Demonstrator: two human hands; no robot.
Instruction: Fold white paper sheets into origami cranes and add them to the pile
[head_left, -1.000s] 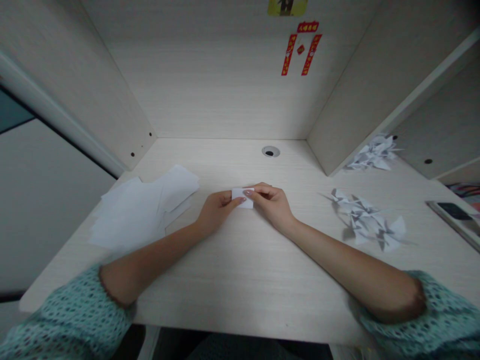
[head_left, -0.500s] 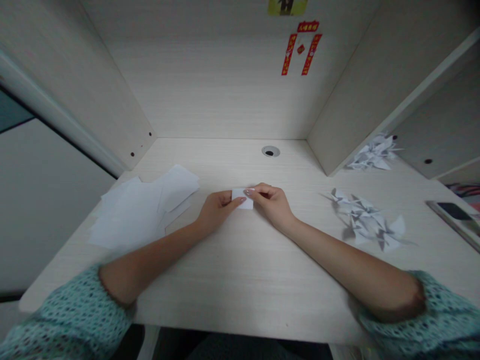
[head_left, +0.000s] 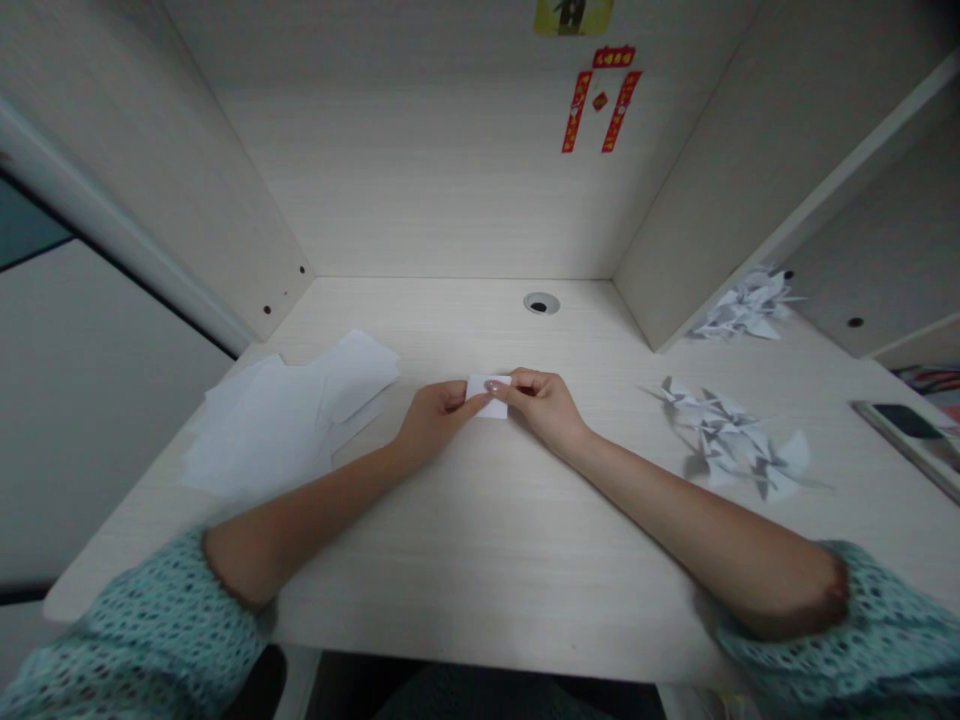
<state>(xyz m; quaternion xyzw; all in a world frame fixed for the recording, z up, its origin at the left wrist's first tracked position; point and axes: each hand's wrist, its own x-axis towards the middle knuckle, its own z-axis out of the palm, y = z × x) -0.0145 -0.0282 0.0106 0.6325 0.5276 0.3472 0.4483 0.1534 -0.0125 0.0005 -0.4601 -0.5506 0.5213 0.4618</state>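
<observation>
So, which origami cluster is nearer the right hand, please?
The front cluster, loosely spread; the back cluster sits bunched farther from the right hand, beside the upright panel.

Thumbs point(head_left: 472, 405) kinda cover the white paper point(head_left: 496, 410); yellow sticker point(head_left: 592, 16) at 1 o'clock's chopped off, red stickers' point(head_left: 577, 112) writing's too tiny.

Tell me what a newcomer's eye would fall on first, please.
The red strips with gold marks, high on the pale back panel, would probably catch the eye first. Next come the left hand and right hand, pinching a small white rectangular paper near the centre. Spiky folded white paper pieces lie to the right, flat white paper sheets to the left.
</observation>
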